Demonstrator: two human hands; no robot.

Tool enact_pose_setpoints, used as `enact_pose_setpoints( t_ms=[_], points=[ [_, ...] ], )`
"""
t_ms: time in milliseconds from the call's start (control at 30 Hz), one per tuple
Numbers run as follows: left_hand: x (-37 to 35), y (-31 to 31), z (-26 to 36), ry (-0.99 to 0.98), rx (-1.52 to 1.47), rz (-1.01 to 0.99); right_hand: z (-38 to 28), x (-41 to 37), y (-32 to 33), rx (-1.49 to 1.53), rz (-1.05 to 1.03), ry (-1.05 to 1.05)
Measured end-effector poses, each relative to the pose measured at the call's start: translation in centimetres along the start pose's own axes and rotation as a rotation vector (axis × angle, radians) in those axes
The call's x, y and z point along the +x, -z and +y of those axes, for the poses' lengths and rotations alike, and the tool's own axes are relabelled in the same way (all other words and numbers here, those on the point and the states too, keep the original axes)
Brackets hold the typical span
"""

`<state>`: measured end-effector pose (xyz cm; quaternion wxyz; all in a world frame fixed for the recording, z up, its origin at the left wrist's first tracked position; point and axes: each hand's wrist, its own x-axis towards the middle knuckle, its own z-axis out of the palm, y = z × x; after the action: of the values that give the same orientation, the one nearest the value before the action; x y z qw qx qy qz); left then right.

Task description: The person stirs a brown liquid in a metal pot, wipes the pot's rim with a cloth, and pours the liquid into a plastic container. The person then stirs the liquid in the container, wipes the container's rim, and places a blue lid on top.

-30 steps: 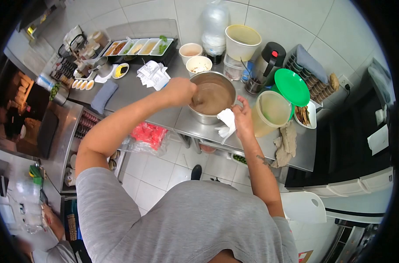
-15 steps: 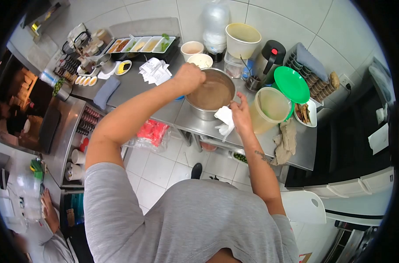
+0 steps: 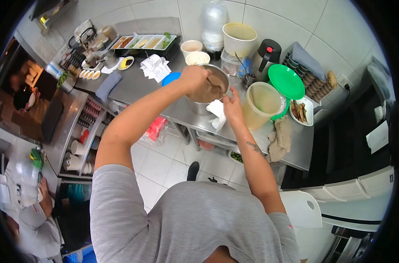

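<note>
Metal pot [image 3: 196, 108] sits on steel counter [image 3: 301, 150], near front edge; brown liquid [image 3: 203, 94] inside. Left hand [image 3: 194, 78] curled closed above rim — cannot tell what it grips. Right hand [image 3: 233, 107] partly closed at opposite side of rim, white cloth [image 3: 216, 112] held between fingers. Brisk motion could slop liquid; slack cloth could let pot turn or slide. Translucent bucket [image 3: 251, 109] just beside right hand — forearm bump could tip it. Paper slips [image 3: 155, 68] could catch splashes.
</note>
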<state>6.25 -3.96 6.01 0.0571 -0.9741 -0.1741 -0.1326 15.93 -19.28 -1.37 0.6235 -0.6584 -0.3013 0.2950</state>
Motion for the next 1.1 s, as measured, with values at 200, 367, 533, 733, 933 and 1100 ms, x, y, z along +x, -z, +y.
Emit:
enact_pose_setpoints(
  t_ms=[200, 367, 533, 733, 933, 1100],
  points=[
    [-1.1, 0.8, -1.6, 0.063, 0.283, -0.131, -0.3, -0.1, 0.3, -0.111, -0.042, 0.059],
    [-3.7, 4.4, 0.8, 0.124, 0.111, -0.315, 0.7, 0.5, 0.1, -0.082, -0.054, 0.075],
    [-3.4, 2.6, 1.7, -0.084, 0.053, -0.095, -0.3, -0.3, 0.2, -0.127, -0.026, 0.091],
    [-0.9, 0.2, -2.1, -0.115, 0.167, 0.024, 1.7, 0.6, -0.3, -0.083, 0.000, 0.060],
    [-4.4, 4.1, -3.0, -0.063, 0.006, -0.311, 0.4, -0.3, -0.1, -0.055, -0.039, 0.012],
    [-4.4, 2.6, -1.7, -0.234, -0.118, -0.092, 0.5, -0.3, 0.1, -0.231, -0.019, 0.044]
  ],
)
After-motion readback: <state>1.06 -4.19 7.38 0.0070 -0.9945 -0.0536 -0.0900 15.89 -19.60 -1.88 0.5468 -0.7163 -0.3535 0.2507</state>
